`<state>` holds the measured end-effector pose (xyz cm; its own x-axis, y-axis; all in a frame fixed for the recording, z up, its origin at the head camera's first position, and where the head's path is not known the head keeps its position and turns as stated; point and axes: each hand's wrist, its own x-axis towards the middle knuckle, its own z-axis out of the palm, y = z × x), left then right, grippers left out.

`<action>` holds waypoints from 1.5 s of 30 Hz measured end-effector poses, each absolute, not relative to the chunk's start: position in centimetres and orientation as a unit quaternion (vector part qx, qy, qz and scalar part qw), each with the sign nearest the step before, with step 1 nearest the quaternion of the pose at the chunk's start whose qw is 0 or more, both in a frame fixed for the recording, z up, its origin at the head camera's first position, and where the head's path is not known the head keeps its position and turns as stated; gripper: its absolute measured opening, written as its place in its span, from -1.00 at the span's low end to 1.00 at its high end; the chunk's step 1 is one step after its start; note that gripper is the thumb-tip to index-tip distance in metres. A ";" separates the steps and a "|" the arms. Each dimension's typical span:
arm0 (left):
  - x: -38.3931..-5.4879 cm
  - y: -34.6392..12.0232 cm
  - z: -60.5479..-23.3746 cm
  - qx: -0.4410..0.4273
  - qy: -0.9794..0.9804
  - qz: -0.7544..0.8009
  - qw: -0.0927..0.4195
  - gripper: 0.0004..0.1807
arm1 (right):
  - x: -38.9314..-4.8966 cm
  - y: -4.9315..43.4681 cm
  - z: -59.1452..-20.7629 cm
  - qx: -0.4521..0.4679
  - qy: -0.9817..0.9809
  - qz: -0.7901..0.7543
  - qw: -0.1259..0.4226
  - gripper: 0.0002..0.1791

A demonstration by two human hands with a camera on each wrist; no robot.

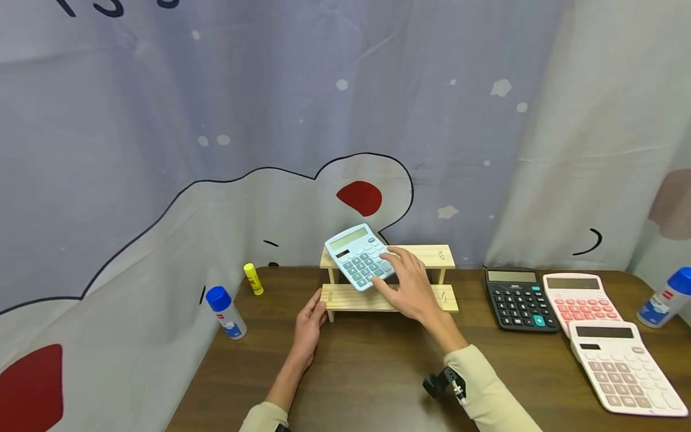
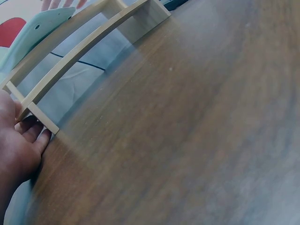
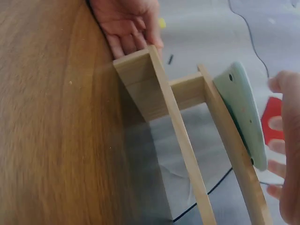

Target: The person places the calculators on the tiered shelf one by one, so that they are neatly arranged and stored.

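Note:
A light blue calculator [image 1: 358,257] leans, tilted and face up, on a small two-tier wooden stand [image 1: 426,257]. In the right wrist view, the calculator's back [image 3: 240,112] lies against the upper shelf's edge. My right hand [image 1: 407,285] is spread over the calculator's right side. A gap shows between its fingers [image 3: 277,146] and the calculator in the right wrist view. At the stand's left end, my left hand [image 1: 309,327] touches the lower shelf's end. Its thumb is at the shelf corner and its other fingers [image 2: 43,139] lie against the outside of the end panel.
On the right lie a black calculator [image 1: 520,303], a pink-keyed calculator [image 1: 585,303] and a pale pink one [image 1: 626,372] overlapping it. A blue-capped bottle [image 1: 227,312] and a yellow glue stick [image 1: 252,279] stand left; another blue-capped bottle [image 1: 664,300] stands far right. A curtain [image 1: 270,120] hangs behind.

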<state>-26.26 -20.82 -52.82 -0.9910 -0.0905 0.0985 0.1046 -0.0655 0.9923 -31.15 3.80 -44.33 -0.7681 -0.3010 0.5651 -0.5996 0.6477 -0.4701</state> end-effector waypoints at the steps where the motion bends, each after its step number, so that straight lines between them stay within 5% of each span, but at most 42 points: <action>1: -26.3 -20.8 -52.8 -0.006 -0.678 -0.732 0.068 -0.41 | -31.1 3.9 -44.5 0.262 -0.876 0.335 0.227 -0.42; 45: -26.4 -20.9 -53.0 0.001 -0.682 -0.729 0.059 -0.42 | -31.1 3.4 -46.8 0.269 -0.853 0.328 0.303 -0.45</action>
<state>-26.37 -20.92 -52.98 -0.9931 -0.0867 0.0784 0.0841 -0.0641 0.9944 -31.10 3.38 -46.80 -0.6711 -0.2610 0.6939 -0.6584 0.6401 -0.3960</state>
